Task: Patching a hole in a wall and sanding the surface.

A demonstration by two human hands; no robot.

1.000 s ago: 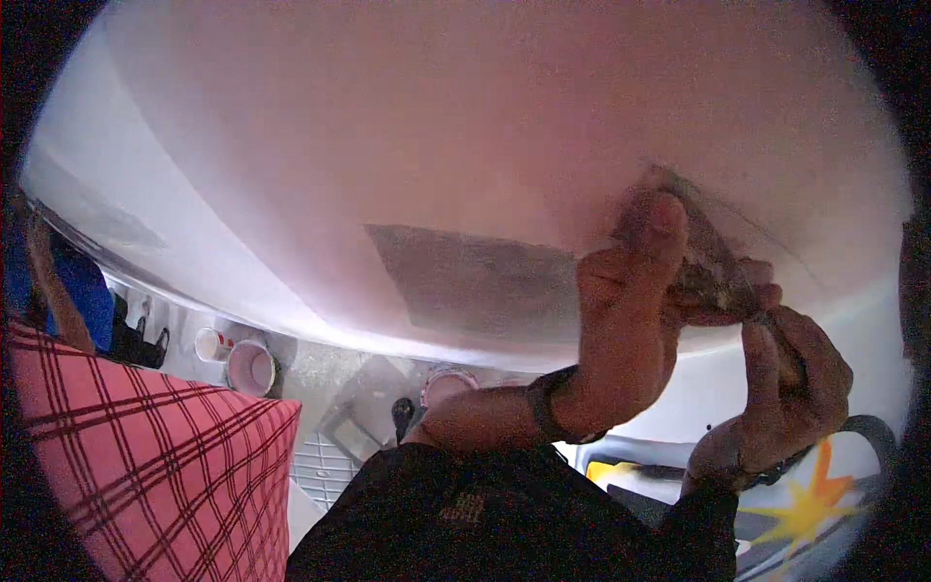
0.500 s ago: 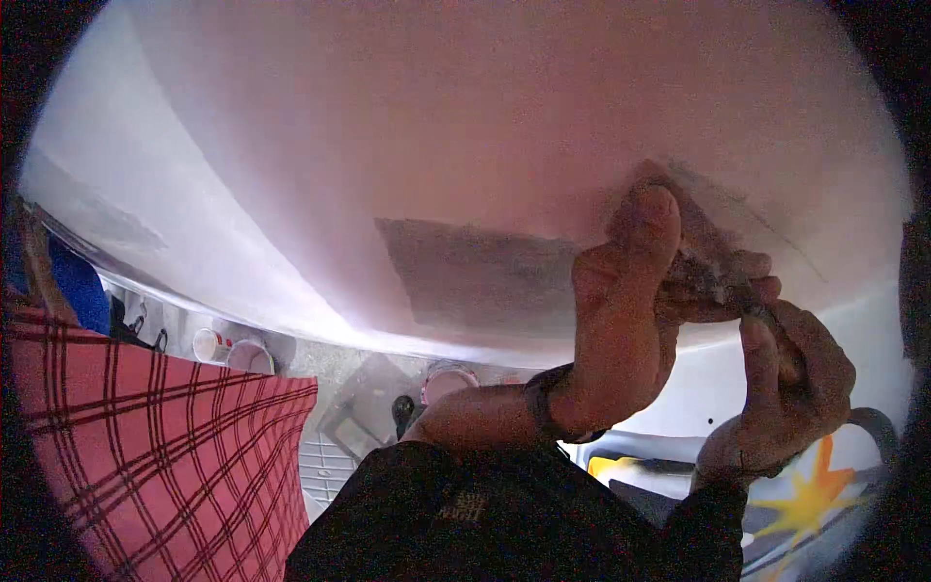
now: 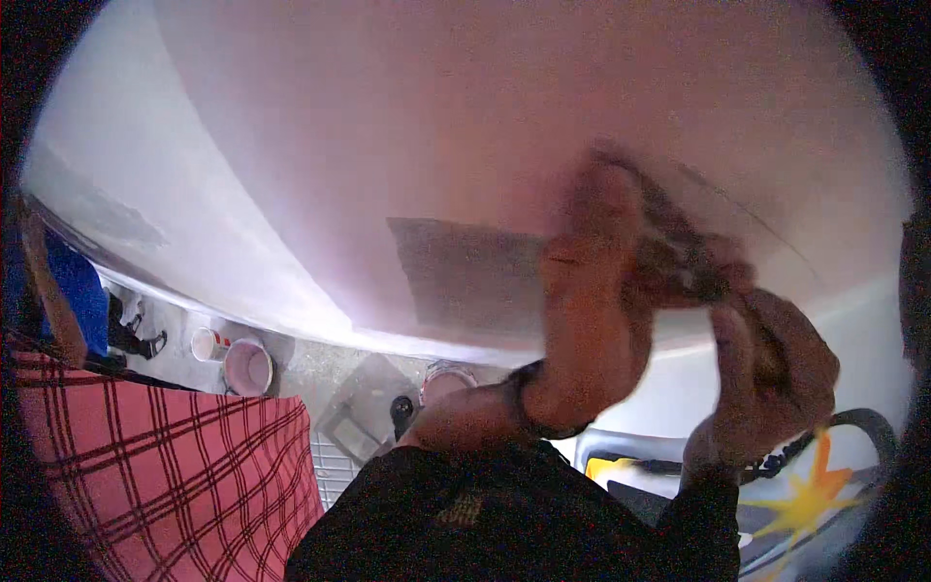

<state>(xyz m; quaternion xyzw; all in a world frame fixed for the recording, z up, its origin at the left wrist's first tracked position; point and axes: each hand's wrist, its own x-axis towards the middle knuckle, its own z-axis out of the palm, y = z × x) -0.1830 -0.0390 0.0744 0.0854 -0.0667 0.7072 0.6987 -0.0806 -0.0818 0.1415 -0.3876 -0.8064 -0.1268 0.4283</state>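
A large curved pinkish-white surface point(image 3: 388, 116) fills the upper view, with a darker grey smooth patch point(image 3: 465, 276) and thin dark streaks beside my hands. My left hand point(image 3: 596, 301), thumb raised, is closed on a flat dark-edged scraper point(image 3: 669, 218); its fingers are blurred. Close against it on the right, my right hand point(image 3: 781, 373) is closed around a brownish handle point(image 3: 771, 354). Whether that handle belongs to the same scraper or to a second tool, I cannot tell. Both hands are in front of the surface; contact with it is unclear.
A pink cloth point(image 3: 165, 456) with dark checks spreads at lower left. Behind it, a person in blue point(image 3: 78, 291) stands near the surface. Several buckets point(image 3: 249, 369) are on the grey floor point(image 3: 320, 364). A white panel with a yellow-orange star shape point(image 3: 805, 500) is at lower right.
Both hands have shifted left together with the scraper, the left one now smeared by motion. More of the person in blue and of the buckets shows at left.
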